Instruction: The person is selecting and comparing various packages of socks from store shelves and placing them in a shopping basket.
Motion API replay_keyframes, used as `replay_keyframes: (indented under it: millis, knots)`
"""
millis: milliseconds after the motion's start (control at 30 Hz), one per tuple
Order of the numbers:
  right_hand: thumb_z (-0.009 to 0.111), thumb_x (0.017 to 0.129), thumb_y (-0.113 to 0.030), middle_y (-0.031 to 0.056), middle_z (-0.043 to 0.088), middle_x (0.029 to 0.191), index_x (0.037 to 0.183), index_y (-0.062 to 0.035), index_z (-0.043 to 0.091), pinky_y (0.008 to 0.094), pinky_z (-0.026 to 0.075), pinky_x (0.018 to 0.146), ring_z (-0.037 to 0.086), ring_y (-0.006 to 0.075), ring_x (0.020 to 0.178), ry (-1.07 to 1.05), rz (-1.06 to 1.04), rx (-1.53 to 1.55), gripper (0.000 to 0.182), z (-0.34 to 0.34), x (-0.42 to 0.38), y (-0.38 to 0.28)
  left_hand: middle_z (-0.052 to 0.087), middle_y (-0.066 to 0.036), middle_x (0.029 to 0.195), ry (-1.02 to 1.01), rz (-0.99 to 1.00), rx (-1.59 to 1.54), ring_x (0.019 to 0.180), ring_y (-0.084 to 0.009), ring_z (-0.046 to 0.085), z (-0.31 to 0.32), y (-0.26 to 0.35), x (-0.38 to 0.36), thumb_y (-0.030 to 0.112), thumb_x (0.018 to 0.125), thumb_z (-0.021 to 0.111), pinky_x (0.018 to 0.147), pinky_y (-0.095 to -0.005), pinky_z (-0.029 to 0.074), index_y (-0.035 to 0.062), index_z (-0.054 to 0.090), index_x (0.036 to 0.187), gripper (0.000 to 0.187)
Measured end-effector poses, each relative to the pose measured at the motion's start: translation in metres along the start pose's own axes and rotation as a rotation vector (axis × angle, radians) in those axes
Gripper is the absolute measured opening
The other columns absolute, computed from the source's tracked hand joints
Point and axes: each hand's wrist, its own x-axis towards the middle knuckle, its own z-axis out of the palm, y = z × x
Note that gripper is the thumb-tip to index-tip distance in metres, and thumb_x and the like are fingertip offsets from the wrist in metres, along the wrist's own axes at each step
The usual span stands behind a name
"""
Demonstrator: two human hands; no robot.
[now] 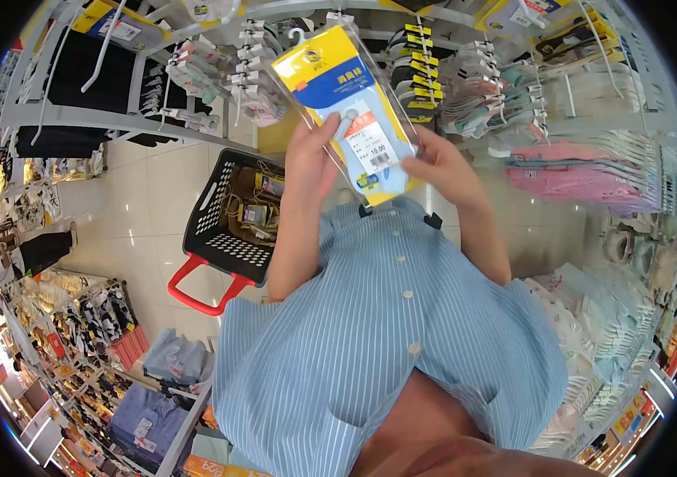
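Note:
A clear plastic packet of light blue socks is held up in front of my chest. Its card is yellow and blue, with a white hanger hook on top and a price sticker reading 10.00. My left hand grips the packet's left edge, thumb on the front. On the opposite edge my right hand pinches the lower corner, also thumb in front. The fingers behind the packet are partly hidden. Left of my left forearm is a black shopping basket with a red handle, holding several packaged items with yellow labels.
Ahead stands a rack with hooks of packaged socks and other hanging goods. Pink garments hang at the right, above stacked pale clothes. Folded blue clothes lie at lower left. Another person is far left on the tiled floor.

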Motion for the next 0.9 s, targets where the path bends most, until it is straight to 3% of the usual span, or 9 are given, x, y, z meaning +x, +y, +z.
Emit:
replay_keyframes:
  millis: [200, 900]
  knots:
    - [0.063, 0.084, -0.011, 0.0028, 0.062, 0.097, 0.115, 0.0024, 0.052, 0.0208, 0.047, 0.071, 0.058, 0.0055, 0.082, 0.134, 0.071, -0.131, 0.035, 0.004, -0.001, 0.011, 0.056, -0.014, 0.116, -0.043, -0.04, -0.024, 0.105, -0.023, 0.057, -0.004, 0.002, 0.005, 0.006, 0.09, 0.049, 0.091, -0.0366, 0.047, -0.0027, 0.046, 0.119, 0.03]
    - [0.06, 0.087, -0.011, 0.0044, 0.062, 0.098, 0.115, 0.001, 0.051, 0.0227, 0.048, 0.075, 0.059, 0.0075, 0.085, 0.194, 0.038, 0.018, 0.032, 0.049, -0.01, 0.02, 0.06, -0.014, 0.109, 0.103, -0.038, 0.041, 0.097, -0.0216, 0.06, -0.017, 0.006, -0.015, 0.018, 0.094, 0.047, 0.086, -0.037, 0.05, -0.0039, 0.05, 0.112, 0.028]
